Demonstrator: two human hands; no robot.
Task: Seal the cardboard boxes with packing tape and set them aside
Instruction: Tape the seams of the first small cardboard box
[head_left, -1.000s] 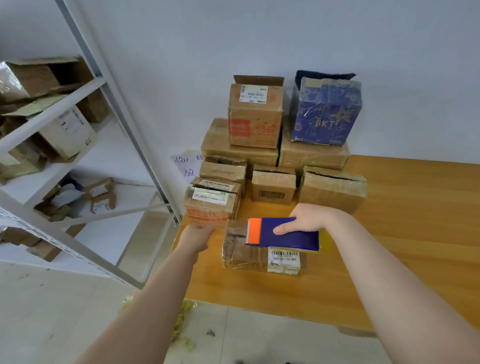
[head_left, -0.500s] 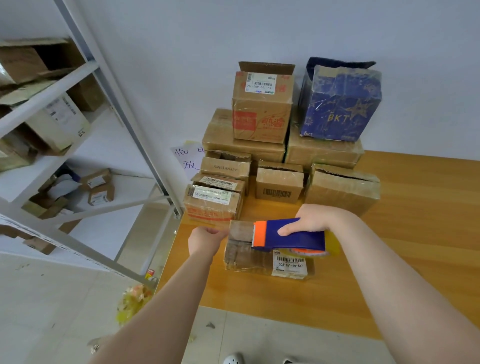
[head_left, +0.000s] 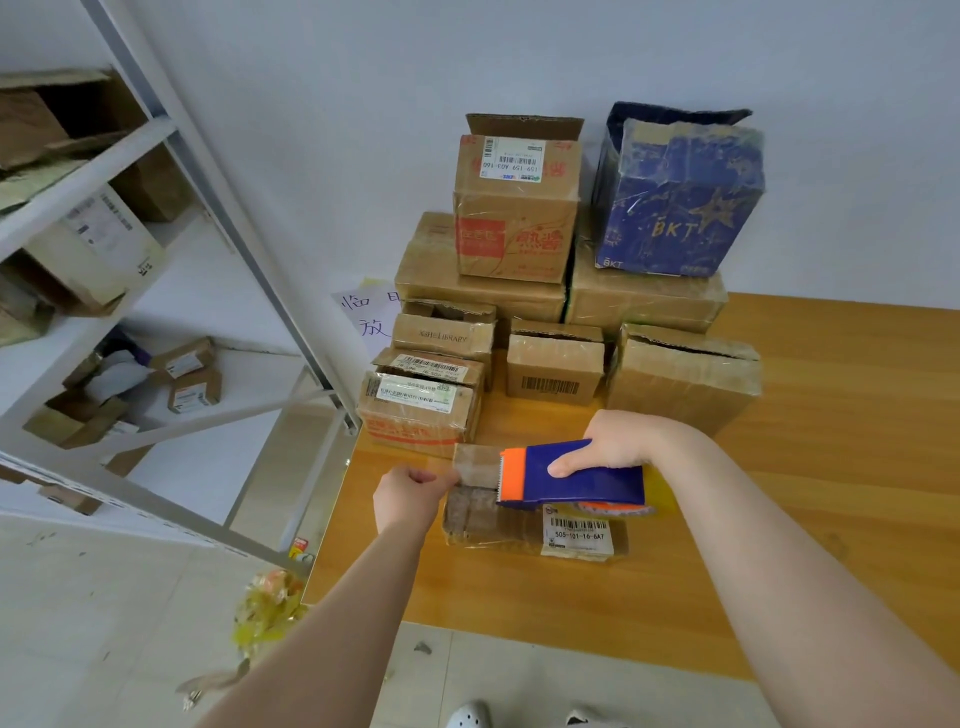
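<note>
Here, the flat cardboard box (head_left: 488, 517) lies near the left front corner of the wooden table (head_left: 831, 467), and its white barcode label (head_left: 578, 535) reads "505-101-16-6A7". Just above the box, the right hand (head_left: 618, 441) grips a blue and orange tape dispenser (head_left: 571, 473), fingers wrapped over it and the thumb along its side. At nine o'clock from the box, the left hand (head_left: 410, 493) has its fingers curled and pinches the free end of the clear tape (head_left: 475, 467) drawn from the dispenser's orange end. At twelve o'clock, parcels are stacked against the wall: a small box marked "XSH LIBRARY" (head_left: 444, 338), a taller one whose upside-down label (head_left: 511, 158) reads "159-159 A03-160", and a blue box printed "BKT" (head_left: 680, 208). At eleven o'clock a paper sign (head_left: 363, 314) shows the characters "临" and "放". At nine o'clock, metal shelving (head_left: 156, 260) holds more cartons.
</note>
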